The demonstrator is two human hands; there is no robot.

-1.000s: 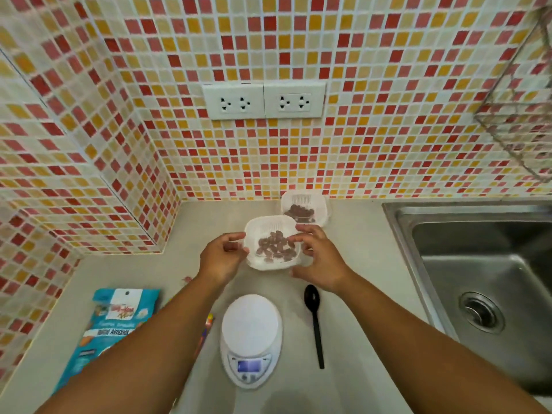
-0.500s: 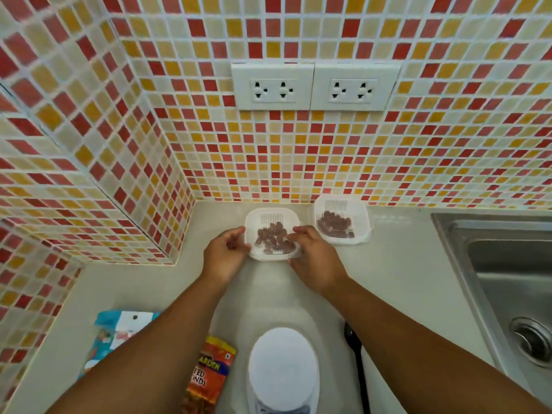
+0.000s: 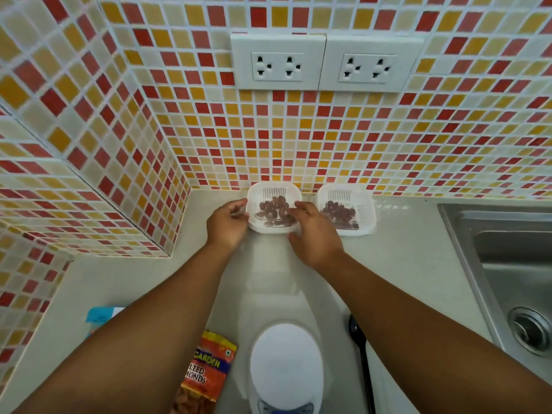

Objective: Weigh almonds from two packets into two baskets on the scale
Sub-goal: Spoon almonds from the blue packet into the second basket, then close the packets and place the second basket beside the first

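Carried to the far desk point(image 3: 403, 264) beside its twin point(image 3: 346, 209), the light, stiff almond basket point(image 3: 273, 209) stayed gripped at opposite rims by left hand point(image 3: 227, 224) and right hand point(image 3: 313, 231).

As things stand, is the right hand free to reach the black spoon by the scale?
Probably not at once: the right hand grips the near basket together with the left hand. The black spoon lies uncovered on the counter beside the scale, so the way is otherwise free.

A home kitchen: mosaic-tiled backsplash point(image 3: 388, 138) across the top, steel sink point(image 3: 507, 264) at right, pale countertop point(image 3: 403, 264) below.
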